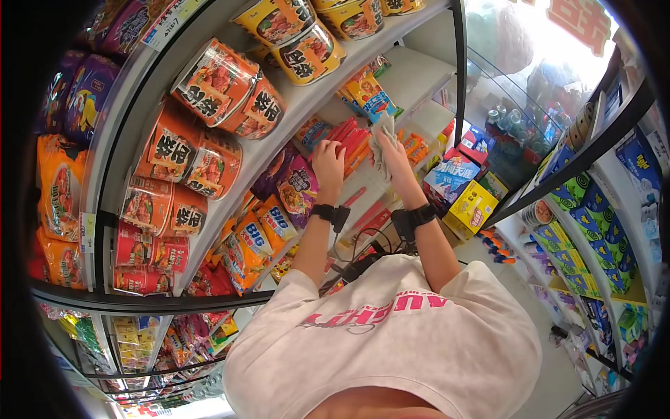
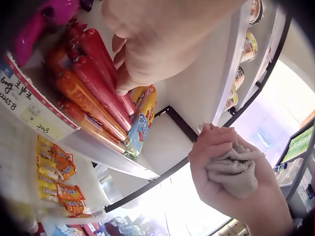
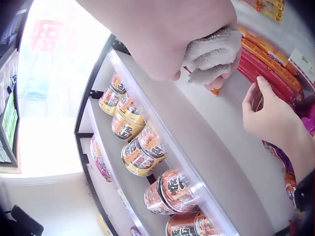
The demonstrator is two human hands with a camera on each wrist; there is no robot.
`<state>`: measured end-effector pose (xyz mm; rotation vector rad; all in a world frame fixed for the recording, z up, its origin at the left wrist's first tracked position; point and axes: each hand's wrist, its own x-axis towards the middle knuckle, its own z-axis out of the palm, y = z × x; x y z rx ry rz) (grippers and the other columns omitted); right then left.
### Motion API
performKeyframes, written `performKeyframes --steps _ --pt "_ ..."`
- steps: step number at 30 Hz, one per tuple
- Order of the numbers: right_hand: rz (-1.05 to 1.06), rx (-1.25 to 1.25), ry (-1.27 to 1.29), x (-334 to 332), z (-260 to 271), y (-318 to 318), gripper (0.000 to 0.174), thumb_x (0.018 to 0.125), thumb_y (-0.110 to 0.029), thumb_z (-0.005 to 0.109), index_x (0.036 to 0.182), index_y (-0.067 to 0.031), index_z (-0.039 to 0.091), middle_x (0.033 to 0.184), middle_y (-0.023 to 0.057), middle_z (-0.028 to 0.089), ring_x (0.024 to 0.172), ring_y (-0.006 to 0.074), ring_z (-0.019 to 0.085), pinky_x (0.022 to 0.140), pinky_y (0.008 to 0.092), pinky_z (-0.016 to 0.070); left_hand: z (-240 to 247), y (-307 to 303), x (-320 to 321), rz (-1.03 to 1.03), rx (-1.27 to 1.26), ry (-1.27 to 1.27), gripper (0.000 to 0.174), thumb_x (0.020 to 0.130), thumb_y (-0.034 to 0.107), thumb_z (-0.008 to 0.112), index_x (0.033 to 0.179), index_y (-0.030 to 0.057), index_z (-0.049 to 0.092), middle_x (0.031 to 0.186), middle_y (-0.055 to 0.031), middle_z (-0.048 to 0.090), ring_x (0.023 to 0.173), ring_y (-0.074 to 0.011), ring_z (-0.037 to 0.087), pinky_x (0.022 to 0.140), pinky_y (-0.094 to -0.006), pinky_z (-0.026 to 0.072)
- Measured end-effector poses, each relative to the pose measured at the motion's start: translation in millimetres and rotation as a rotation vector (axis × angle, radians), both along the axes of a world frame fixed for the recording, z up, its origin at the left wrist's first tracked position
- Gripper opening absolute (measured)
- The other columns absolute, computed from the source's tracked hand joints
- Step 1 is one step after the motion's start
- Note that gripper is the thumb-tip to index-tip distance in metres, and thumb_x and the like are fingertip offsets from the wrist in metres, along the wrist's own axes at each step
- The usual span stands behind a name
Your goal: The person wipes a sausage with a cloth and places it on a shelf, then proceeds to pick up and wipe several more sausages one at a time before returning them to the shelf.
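Furthest left in my head view sit the stacked orange noodle cups (image 1: 216, 87), with purple and orange snack bags (image 1: 279, 202) below them. Next comes the left hand (image 1: 328, 164), reaching up to the shelf (image 3: 216, 128). Its fingers lie fairly straight against the row of red sausage sticks (image 2: 93, 73), touching them, and I see no stick closed inside the hand. The sticks lie side by side at the shelf's front lip, just above a handwritten price label (image 2: 29, 110).

Just right of them, the right hand (image 1: 398, 167) is bunched round a grey cloth (image 2: 236, 169), fingers curled tight on it. The wad is held up by the shelf beside the sticks. From the right wrist view it looks to be touching the board, though I cannot be sure. Further right, coloured boxes (image 1: 464, 188) are stacked lower down.

My worry from here is the sticks. They look round and slick, and they lie right at the lip, so a sideways shove from the left hand or a broad sweep of the cloth could roll some over the edge onto the bags below. A loose corner of the cloth could also snag a pack or the label strip and drag it out. With both arms raised in a tight bay, an elbow could nudge neighbouring stock.
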<state>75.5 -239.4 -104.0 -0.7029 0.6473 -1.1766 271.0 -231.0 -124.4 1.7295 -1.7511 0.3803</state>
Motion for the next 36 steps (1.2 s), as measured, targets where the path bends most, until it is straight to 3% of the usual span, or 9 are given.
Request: performKeyframes --steps 13,19,23,24,30,31,33,35,36 --pt "0.054 0.062 0.022 -5.2 -16.3 -3.5 0.033 0.103 -0.041 0.058 0.103 -0.0079 0.062 0.077 0.0022 0.064 0.063 0.0121 0.062 0.057 0.0259 0.0474 17.4 25.2 -8.3 -0.09 -0.111 0.16 0.018 0.088 0.009 0.074 0.104 0.003 0.07 0.097 -0.0088 0.064 0.089 -0.0251 0.064 0.08 -0.0363 0.0527" --pt "0.04 0.16 -0.029 -2.4 -52.5 -1.0 0.035 0.103 -0.042 0.058 0.099 -0.0072 0.061 0.078 0.0027 0.064 0.065 0.0117 0.061 0.058 0.0269 0.0469 10.8 87.3 -33.8 -0.474 0.462 0.469 0.017 0.093 0.009 0.067 0.104 -0.0035 0.068 0.092 -0.0156 0.064 0.077 -0.0303 0.064 0.069 -0.0373 0.0511" --pt "0.085 0.221 0.009 7.4 -83.7 7.5 0.04 0.104 -0.046 0.056 0.103 -0.0064 0.061 0.082 0.0037 0.065 0.068 0.0126 0.062 0.06 0.0282 0.0494 -58.5 101.4 -19.6 -0.443 0.737 0.494 0.02 0.094 0.014 0.068 0.099 -0.0059 0.07 0.084 -0.0168 0.065 0.074 -0.0266 0.066 0.067 -0.0357 0.0508" --pt "0.119 0.222 0.035 8.3 -93.1 10.7 0.039 0.103 -0.045 0.057 0.104 -0.0065 0.062 0.083 0.0042 0.065 0.068 0.0132 0.063 0.061 0.0289 0.051 -75.9 102.7 -17.2 -0.359 0.8 0.682 0.022 0.094 0.017 0.07 0.097 -0.0049 0.072 0.087 -0.0149 0.072 0.075 -0.0229 0.068 0.069 -0.0336 0.0532" --pt "0.167 0.198 0.28 26.2 -148.5 44.3 0.03 0.103 -0.037 0.059 0.104 -0.0074 0.063 0.084 0.0013 0.064 0.072 0.0099 0.061 0.06 0.0279 0.0477 -194.4 90.0 28.8 -0.204 0.589 0.713 0.018 0.092 0.016 0.069 0.09 -0.0021 0.069 0.076 -0.0158 0.068 0.071 -0.026 0.067 0.066 -0.0396 0.052" --pt "0.166 0.122 0.341 33.3 -169.1 45.4 0.025 0.102 -0.032 0.059 0.102 -0.0071 0.061 0.083 0.0026 0.064 0.075 0.0099 0.061 0.06 0.0281 0.0467 -218.5 85.0 40.4 -0.115 0.645 0.614 0.017 0.092 0.015 0.067 0.089 -0.0014 0.068 0.079 -0.0183 0.069 0.074 -0.032 0.068 0.067 -0.0423 0.0523" --pt "0.097 0.001 0.641 54.5 -240.0 37.2 0.025 0.095 -0.025 0.066 0.104 -0.0015 0.064 0.091 0.0084 0.069 0.085 0.0151 0.066 0.069 0.0361 0.053 -240.8 78.2 47.9 0.059 0.516 0.622 0.018 0.092 0.016 0.061 0.086 -0.0002 0.067 0.084 -0.0256 0.068 0.082 -0.0454 0.067 0.067 -0.0506 0.0516" --pt "0.188 -0.197 0.925 65.9 -206.3 26.4 0.03 0.095 -0.021 0.061 0.113 0.0028 0.064 0.095 0.019 0.07 0.088 0.0297 0.069 0.077 0.0425 0.0533 -257.0 75.7 57.1 0.208 0.733 0.569 0.015 0.092 0.017 0.062 0.093 0.0029 0.069 0.086 -0.0214 0.069 0.08 -0.037 0.069 0.067 -0.0471 0.0514" --pt "0.26 -0.261 0.99 78.0 -206.0 22.0 0.031 0.096 -0.021 0.06 0.115 0.0032 0.063 0.098 0.0249 0.07 0.091 0.0355 0.07 0.079 0.0455 0.0533 -376.8 76.3 84.8 0.133 0.796 0.352 0.024 0.091 0.023 0.063 0.092 -0.0006 0.068 0.085 -0.0273 0.068 0.069 -0.0412 0.067 0.06 -0.05 0.0489"
